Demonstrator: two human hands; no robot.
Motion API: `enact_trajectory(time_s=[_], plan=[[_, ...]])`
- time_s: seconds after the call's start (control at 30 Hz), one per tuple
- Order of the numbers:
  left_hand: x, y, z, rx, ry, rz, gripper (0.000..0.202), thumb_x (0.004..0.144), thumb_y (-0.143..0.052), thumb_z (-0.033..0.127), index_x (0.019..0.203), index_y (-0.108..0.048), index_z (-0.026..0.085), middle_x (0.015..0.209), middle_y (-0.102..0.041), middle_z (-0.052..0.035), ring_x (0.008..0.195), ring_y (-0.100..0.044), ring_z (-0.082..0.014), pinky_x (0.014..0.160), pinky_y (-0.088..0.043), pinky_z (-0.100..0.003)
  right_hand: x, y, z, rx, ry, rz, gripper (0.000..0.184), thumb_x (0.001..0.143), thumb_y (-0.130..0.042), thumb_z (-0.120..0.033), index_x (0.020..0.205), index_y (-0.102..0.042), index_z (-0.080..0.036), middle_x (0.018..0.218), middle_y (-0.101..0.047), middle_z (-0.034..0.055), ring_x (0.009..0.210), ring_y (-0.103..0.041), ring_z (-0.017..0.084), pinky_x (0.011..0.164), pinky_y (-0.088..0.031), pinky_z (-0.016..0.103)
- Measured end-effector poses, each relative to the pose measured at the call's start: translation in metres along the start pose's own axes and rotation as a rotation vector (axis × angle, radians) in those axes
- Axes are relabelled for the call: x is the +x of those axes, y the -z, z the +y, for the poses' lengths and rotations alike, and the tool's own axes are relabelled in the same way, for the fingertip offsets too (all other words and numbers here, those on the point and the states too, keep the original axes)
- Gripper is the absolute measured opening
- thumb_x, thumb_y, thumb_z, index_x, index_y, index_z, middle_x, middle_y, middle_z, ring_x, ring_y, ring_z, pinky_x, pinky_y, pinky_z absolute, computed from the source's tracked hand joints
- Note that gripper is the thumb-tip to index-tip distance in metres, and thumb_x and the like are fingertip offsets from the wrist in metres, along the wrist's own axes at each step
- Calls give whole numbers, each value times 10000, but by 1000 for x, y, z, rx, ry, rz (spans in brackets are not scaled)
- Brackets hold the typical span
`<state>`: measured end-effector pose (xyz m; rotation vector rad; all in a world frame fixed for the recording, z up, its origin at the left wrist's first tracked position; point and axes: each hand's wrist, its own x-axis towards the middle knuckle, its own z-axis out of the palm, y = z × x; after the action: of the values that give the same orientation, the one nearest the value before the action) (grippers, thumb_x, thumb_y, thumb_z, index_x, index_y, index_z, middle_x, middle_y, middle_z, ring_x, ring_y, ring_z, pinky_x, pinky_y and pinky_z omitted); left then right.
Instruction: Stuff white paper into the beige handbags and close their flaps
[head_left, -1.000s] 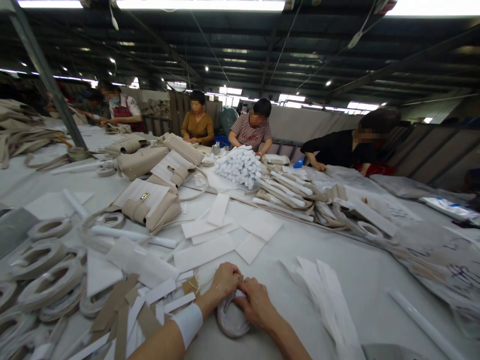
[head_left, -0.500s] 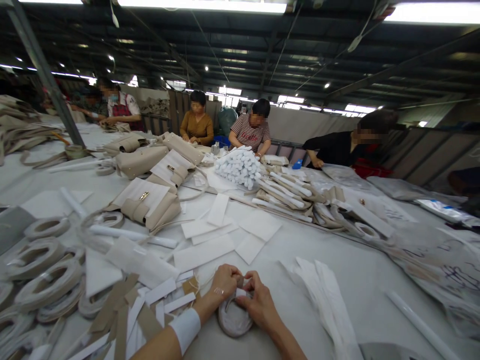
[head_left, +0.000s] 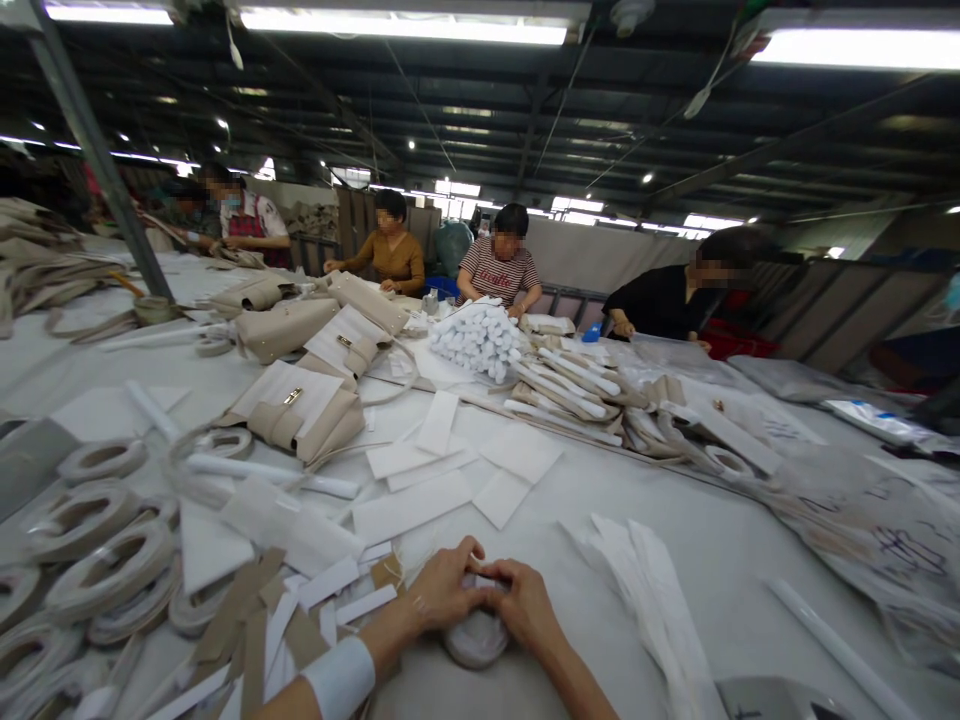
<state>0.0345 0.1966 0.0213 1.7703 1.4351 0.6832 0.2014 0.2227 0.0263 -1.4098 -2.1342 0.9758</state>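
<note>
Left hand (head_left: 444, 590) has gone from a tight pinch to a wider curl on the coiled strap (head_left: 476, 642)

So half a second back both hands were bunched at the coil's far edge, and now the left one arches over that edge with thumb and fingers spread apart. Right hand (head_left: 529, 602) is curled in from the other side, fingertips almost meeting the left's, so both are gripping the coil between them. It's flat on the white table (head_left: 585, 490), right at the near edge of view (most of its far half is hidden by fingers). White cuff (head_left: 341, 678) on the left forearm.

Just left of that, a heap of beige and white strips (head_left: 251, 620), then a pile of more coiled straps (head_left: 112, 570). Crumpled white strips (head_left: 652, 600) lie off to the right. Further out: loose white sheets (head_left: 412, 508), beige bags (head_left: 315, 415), a stack of white tubes (head_left: 476, 340), and co-workers across the table
</note>
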Motion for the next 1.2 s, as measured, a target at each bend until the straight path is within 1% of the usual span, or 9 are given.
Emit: enact_trajectory(time_s=[0.07,0.23,0.47,0.63,0.8,0.93,1.03,1.13,1.2], plan=[[-5,1,-1,21,-10,-17,409,754,-631,317,1143,-524,250,1040,-695,3,981,-611,-198,825,-425,-256,-1,0,0,-3,3,-5,220,696,-611,-232,872,-743,-234,870,-718,28,845,-618,210,773,-444,297],[-10,-5,-2,85,-24,-9,194,826,-552,293,999,-609,227,996,-688,-50,956,-607,-234,846,-423,-311,-7,2,-4,-89,29,15,177,751,-603,-235,842,-749,-278,806,-621,18,816,-587,179,750,-438,278],[-24,0,6,57,-140,-43,211,892,-483,302,996,-657,241,1009,-686,-38,994,-589,-195,908,-398,-269,-18,-7,-2,-253,131,13,239,879,-466,-236,906,-704,-239,851,-581,26,794,-566,160,729,-431,261],[-18,-3,3,4,4,31,258,874,-484,343,839,-701,208,856,-710,-34,824,-618,-182,811,-439,-266,-23,-13,-3,-376,111,39,269,912,-425,-243,1032,-666,-228,946,-621,52,834,-592,173,750,-434,272],[1,-9,-6,-78,174,73,200,693,-629,238,861,-715,174,833,-717,-24,769,-633,-175,698,-475,-248,-26,-14,-9,-441,102,59,275,904,-430,-213,1053,-661,-229,969,-638,64,874,-601,188,778,-436,282],[9,-9,-10,-115,240,89,366,576,-696,182,940,-701,154,905,-717,-39,836,-633,-189,718,-486,-246,-27,-16,-9,-445,105,71,258,905,-432,-212,1005,-670,-213,956,-644,68,881,-603,194,785,-434,288],[7,-8,-9,-140,240,78,431,578,-693,179,1008,-694,166,955,-716,-31,855,-634,-180,728,-481,-229,-28,-17,-9,-443,104,89,266,913,-424,-213,1027,-663,-212,958,-646,68,883,-606,198,796,-427,299],[5,-7,-6,-140,233,53,236,671,-646,294,852,-734,171,822,-720,-12,778,-633,-177,678,-471,-231,-29,-17,-10,-435,103,100,254,918,-437,-230,1048,-656,-225,951,-646,62,894,-605,205,804,-416,310],[5,-7,-4,-122,248,58,291,744,-572,391,747,-734,149,695,-697,-27,698,-624,-184,613,-454,-246,-29,-17,-11,-429,99,101,225,910,-467,-230,1029,-658,-229,944,-643,58,905,-600,205,808,-412,306]])
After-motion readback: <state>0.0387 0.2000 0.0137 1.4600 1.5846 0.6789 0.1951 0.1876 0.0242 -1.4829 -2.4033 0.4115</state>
